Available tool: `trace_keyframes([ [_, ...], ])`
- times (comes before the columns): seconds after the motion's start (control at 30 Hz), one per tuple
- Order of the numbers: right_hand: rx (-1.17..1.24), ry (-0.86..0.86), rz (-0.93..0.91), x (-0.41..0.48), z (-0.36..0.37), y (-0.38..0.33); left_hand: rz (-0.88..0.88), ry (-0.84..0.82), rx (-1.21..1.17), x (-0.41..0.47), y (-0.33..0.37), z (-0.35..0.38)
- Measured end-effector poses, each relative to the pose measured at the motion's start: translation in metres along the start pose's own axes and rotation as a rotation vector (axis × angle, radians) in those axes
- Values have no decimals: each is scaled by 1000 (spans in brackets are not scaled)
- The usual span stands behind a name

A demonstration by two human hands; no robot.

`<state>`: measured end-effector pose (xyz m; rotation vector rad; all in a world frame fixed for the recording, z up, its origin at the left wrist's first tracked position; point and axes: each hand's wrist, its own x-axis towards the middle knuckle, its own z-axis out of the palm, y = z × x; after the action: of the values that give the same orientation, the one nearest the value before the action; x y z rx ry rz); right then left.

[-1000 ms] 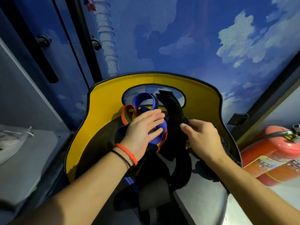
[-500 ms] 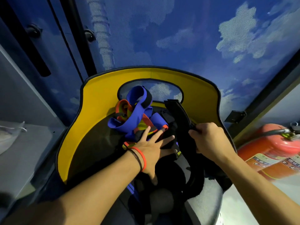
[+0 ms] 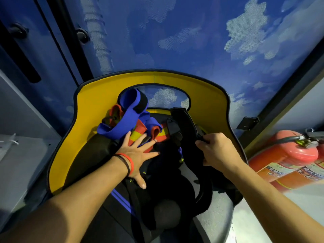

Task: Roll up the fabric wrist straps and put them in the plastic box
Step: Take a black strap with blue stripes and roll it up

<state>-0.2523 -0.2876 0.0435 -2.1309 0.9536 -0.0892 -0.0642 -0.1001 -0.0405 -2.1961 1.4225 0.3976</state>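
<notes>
Yellow-backed chair (image 3: 91, 109), cloud-printed blue wall (image 3: 192, 41), red extinguisher (image 3: 289, 155); left hand (image 3: 138, 153) splayed flat on coloured straps (image 3: 122, 127) — right hand (image 3: 219, 151) gripping black strap (image 3: 184, 123)

Dim bluish light, strong wide-angle bending at edges, soft slightly blurred detail.

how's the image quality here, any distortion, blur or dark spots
Head view: strong wide-angle distortion, wall edges lean toward the borders; dim bluish light; the black strap in the right hand loses detail in shadow, as does the dark pile under the left hand; the fire extinguisher label is too blurred to read.
</notes>
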Motion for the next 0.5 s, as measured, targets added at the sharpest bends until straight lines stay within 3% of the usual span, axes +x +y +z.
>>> trace_keyframes([
  [0.13, 239, -62, 136, 3, 3, -8, -44, 74, 22, -5, -24, 3],
  [0.23, 340, -92, 190, 3, 5, -9, -74, 172, 178, -6, -50, -5],
  [0.33, 397, -101, 145, 2, 8, -12, -134, 248, 343, -9, -71, -17],
  [0.5, 537, -151, 29, -4, 8, -30, -208, 347, 394, -27, -77, -11],
])
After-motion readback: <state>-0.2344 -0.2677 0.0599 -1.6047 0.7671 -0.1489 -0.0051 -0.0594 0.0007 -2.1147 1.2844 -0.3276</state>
